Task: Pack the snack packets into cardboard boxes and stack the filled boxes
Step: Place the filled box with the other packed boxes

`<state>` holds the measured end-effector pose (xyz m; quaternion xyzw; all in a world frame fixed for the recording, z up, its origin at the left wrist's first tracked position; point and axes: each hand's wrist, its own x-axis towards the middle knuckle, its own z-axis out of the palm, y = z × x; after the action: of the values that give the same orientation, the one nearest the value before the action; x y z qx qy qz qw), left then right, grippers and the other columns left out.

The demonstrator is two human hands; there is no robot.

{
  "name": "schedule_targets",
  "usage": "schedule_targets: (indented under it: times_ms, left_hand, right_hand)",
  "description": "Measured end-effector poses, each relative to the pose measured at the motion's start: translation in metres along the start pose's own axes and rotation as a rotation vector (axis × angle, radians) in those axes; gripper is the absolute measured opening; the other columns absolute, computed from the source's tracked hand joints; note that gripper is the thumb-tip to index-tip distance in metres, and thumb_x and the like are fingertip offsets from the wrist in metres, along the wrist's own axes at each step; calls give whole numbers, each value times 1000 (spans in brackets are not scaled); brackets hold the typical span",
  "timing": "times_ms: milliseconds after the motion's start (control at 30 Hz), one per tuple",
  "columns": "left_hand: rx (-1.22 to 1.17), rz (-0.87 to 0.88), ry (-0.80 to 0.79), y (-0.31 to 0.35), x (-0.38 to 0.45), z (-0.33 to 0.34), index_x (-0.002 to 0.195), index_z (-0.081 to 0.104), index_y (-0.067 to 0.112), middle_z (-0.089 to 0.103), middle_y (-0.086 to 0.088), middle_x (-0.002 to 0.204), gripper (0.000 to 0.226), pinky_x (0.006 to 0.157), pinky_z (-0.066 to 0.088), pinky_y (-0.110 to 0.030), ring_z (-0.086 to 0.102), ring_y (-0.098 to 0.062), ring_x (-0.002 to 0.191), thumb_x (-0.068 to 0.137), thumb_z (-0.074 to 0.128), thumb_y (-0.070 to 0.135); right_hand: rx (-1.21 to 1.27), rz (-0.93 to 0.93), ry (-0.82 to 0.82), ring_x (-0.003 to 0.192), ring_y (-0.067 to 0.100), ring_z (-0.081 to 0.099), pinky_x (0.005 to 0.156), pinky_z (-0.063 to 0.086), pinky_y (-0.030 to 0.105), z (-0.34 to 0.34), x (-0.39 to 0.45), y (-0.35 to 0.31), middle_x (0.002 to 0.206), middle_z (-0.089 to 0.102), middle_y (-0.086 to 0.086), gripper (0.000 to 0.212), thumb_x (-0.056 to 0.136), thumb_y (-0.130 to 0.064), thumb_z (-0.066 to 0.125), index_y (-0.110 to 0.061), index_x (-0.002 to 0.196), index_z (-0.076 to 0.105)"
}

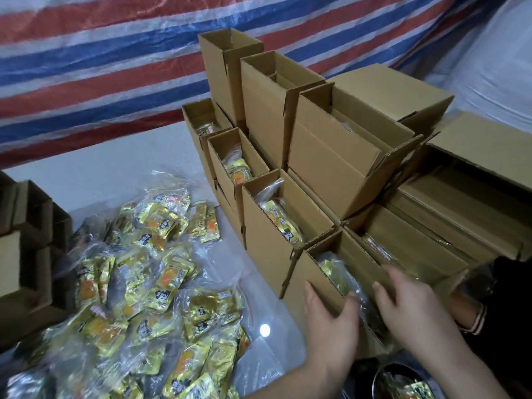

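Cardboard, dark and in shadow, fills the left edge of the frame: a cluster of open boxes (26, 243) running from mid-height down toward the lower left. Just right of them, a heap of gold snack packets (138, 286) in clear plastic bags spreads across the white surface (95, 171), reaching the bottom edge. Above the heap, that surface lies bare up to the striped tarpaulin (100, 61) hanging across the upper left and top. A narrower bare strip, with a bright spot of reflected light, lies between the heap and the boxes at lower centre.

Right of centre, a stepped row of open boxes (230, 180) runs diagonally from mid-frame toward the lower right, each touching the next and showing packets inside. Behind them, taller boxes (267, 93) stand stacked with flaps up, and more boxes lie on their sides toward the right edge.

The nearest box (302, 275) sits at the lower right, holding a bagged bundle of packets (342, 277). The left hand (328, 321) grips its left wall, fingers on the outside face and thumb curled over the rim. The right hand (408, 303) lies on the box's right side with fingers fairly straight and spread; whether they press the flap or the packets cannot be told. A dark bowl rim (383, 372) shows at the bottom edge.
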<state>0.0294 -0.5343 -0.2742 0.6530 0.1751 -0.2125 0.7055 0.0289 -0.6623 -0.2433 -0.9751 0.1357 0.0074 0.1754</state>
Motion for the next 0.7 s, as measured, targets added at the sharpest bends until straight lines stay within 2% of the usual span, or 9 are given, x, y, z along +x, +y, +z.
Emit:
schedule_targets:
  times_ms: [133, 233, 367, 433, 500, 533, 600, 667, 700]
  left_hand:
    - [-20, 3, 1, 1, 2, -1, 151, 31, 24, 46, -2, 151, 106, 118, 33, -41, 41, -19, 141, 60, 67, 63]
    - [-20, -15, -7, 4, 1, -4, 152, 31, 18, 43, -4, 153, 108, 118, 33, -41, 41, -19, 142, 63, 71, 63]
    - [-15, -22, -2, 3, 2, -11, 159, 13, 19, 27, 6, 160, 96, 122, 23, -34, 27, -8, 147, 88, 68, 51]
    - [-6, -26, 8, 3, 4, -18, 159, 11, 20, 26, 3, 162, 87, 121, 23, -31, 26, -10, 148, 94, 59, 52]
    - [-9, -25, 35, 5, 6, -32, 159, 14, 21, 29, 2, 161, 77, 119, 24, -27, 29, -11, 147, 98, 52, 51]
    - [2, -11, 55, 7, 7, -42, 158, 18, 21, 32, 3, 159, 71, 115, 26, -22, 32, -9, 145, 100, 50, 48]
    - [39, 29, 102, 12, 10, -70, 154, 28, 21, 43, 9, 149, 60, 100, 32, -9, 44, 2, 133, 102, 48, 41]
    - [53, 73, 163, 15, 14, -105, 145, 41, 21, 55, 21, 123, 46, 75, 34, 5, 52, 26, 97, 102, 49, 36]
    - [65, 92, 201, 16, 15, -125, 141, 46, 20, 54, 26, 111, 41, 67, 34, 7, 50, 30, 83, 102, 49, 34]
  right_hand:
    - [1, -157, 196, 80, 33, 72, 71, 56, 37, 3, -5, -1, 94, 73, 16, 29, 80, -3, 77, 2, 108, 70]
    - [38, -241, 299, 78, 31, 70, 76, 50, 31, 3, -2, -6, 91, 71, 12, 25, 75, 5, 78, 1, 99, 71]
    - [77, -296, 317, 80, 21, 67, 76, 46, 19, 3, 2, -16, 93, 70, 5, 21, 77, 3, 76, -4, 96, 71]
    - [133, -338, 307, 80, 10, 60, 76, 40, 6, 3, 6, -26, 92, 69, 0, 19, 80, -2, 74, -8, 97, 72]
    - [209, -377, 277, 79, 1, 54, 77, 38, 1, 5, 11, -44, 90, 66, -6, 17, 82, -4, 73, -11, 97, 72]
    - [253, -389, 250, 79, 2, 56, 78, 41, 4, 7, 15, -56, 89, 64, -9, 17, 83, -5, 72, -14, 97, 72]
    - [340, -396, 166, 82, 7, 64, 79, 50, 21, 15, 21, -82, 90, 64, -14, 15, 86, -10, 70, -18, 99, 71]
    - [416, -405, 76, 84, 8, 67, 79, 56, 37, 26, 28, -111, 92, 66, -15, 13, 88, -17, 67, -19, 100, 71]
    - [456, -415, 40, 85, 6, 67, 79, 58, 40, 33, 31, -126, 93, 67, -14, 14, 88, -20, 66, -20, 101, 72]
